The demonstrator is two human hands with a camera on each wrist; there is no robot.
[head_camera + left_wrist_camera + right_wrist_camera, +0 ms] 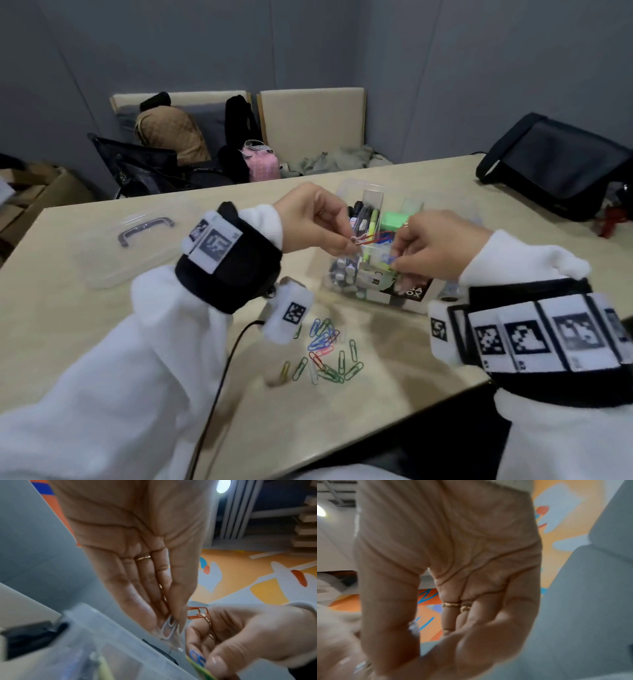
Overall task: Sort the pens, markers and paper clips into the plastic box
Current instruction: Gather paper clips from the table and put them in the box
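Over the clear plastic box [346,192], which holds upright markers [363,216] and a green item, both hands meet. My left hand [347,240] pinches a pale paper clip [169,628] between thumb and fingertips. A red paper clip [375,237] stretches from it to my right hand [397,262], which pinches that clip and a blue paper clip [388,258]. The left wrist view shows the right hand [211,642] with the orange-red clip [197,612] and the blue one [197,657]. Several coloured paper clips [325,349] lie loose on the table in front of the box.
The box's clear lid [126,250] with a grey handle lies on the beige table [102,325] to the left. A black bag [561,164] sits at the far right. Chairs with bags stand behind the table. A black cable [219,387] hangs under my left wrist.
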